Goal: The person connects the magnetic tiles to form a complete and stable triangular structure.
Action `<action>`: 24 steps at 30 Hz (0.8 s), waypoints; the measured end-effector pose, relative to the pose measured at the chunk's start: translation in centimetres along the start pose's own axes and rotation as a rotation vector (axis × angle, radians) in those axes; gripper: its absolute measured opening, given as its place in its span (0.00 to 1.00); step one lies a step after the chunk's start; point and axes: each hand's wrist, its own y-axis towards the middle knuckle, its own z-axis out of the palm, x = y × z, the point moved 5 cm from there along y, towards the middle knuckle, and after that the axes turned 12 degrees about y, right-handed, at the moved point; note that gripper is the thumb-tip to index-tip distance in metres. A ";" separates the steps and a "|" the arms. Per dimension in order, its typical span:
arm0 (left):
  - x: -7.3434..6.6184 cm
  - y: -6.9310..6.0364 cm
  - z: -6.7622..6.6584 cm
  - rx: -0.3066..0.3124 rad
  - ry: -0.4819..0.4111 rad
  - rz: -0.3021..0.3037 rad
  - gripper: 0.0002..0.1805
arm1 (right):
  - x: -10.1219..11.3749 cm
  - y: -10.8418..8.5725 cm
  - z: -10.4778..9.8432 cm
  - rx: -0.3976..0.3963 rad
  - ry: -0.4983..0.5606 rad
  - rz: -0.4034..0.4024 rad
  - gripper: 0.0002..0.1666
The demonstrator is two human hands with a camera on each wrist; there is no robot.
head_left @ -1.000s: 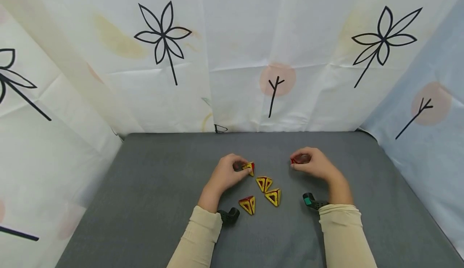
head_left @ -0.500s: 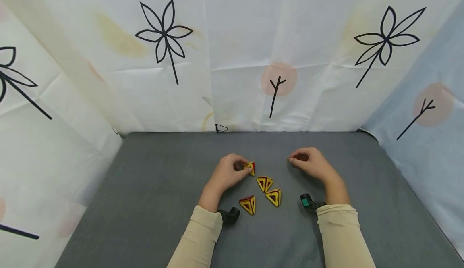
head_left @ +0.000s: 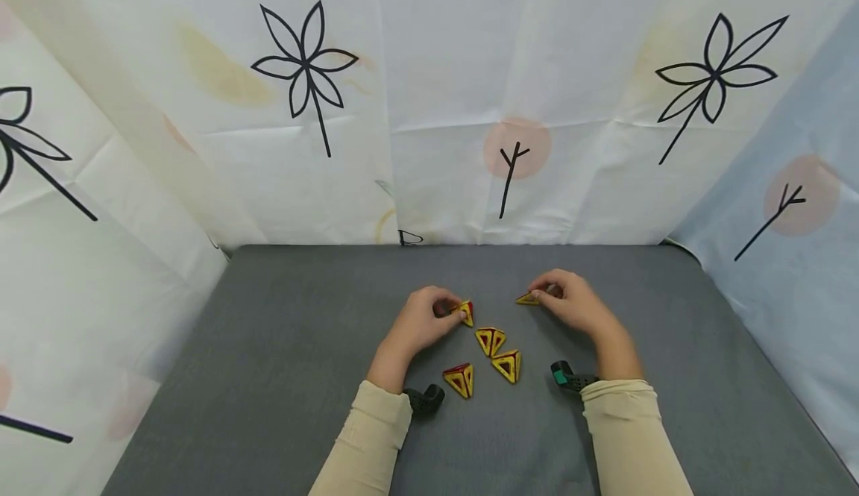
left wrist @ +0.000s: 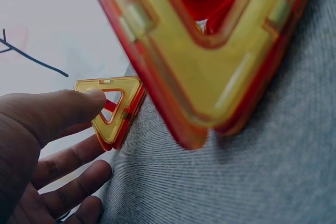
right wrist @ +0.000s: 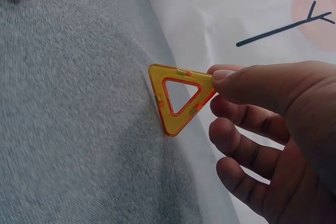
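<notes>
My left hand [head_left: 419, 324] pinches a yellow and red triangular magnetic tile piece [left wrist: 107, 129] between thumb and fingers, low over the grey cloth. In the left wrist view that piece shows several tiles joined at their edges. My right hand [head_left: 573, 306] holds a single flat triangular magnetic tile [right wrist: 173, 124] by one corner, thumb against fingers. This tile is tilted, with an open triangular middle. Between and below the hands lie more joined triangle pieces: one upper [head_left: 490, 341], one right [head_left: 506, 366], and one nearer the front [head_left: 458, 380].
Grey cloth [head_left: 302, 362] covers the table. White patterned fabric [head_left: 436, 93] stands as a wall at the back and sides. A black wrist device sits on each wrist, the left one [head_left: 424, 400] near the closest triangle piece.
My right hand has shifted slightly left and turned its tile, so the tile's yellow face now shows beyond the fingertips. The left hand and the pieces on the cloth stay almost still.
</notes>
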 end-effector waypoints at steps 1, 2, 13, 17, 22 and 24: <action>0.0 0.0 0.0 0.004 0.000 0.004 0.09 | 0.0 0.0 0.1 0.005 0.001 0.001 0.08; 0.0 0.0 0.1 0.007 0.000 0.006 0.09 | 0.1 0.0 0.2 0.008 0.003 0.004 0.08; -0.4 0.1 0.0 0.025 -0.001 0.006 0.12 | 1.1 0.6 1.7 0.055 0.042 -0.063 0.08; -0.4 0.1 0.0 0.029 0.002 -0.007 0.12 | 1.4 1.0 2.6 0.082 0.054 -0.089 0.07; -0.4 0.0 0.2 0.044 0.003 -0.016 0.13 | 2.1 1.1 3.8 0.107 0.079 -0.105 0.07; -0.5 0.0 0.2 0.044 0.000 -0.012 0.13 | 2.5 1.2 4.0 0.100 0.085 -0.119 0.07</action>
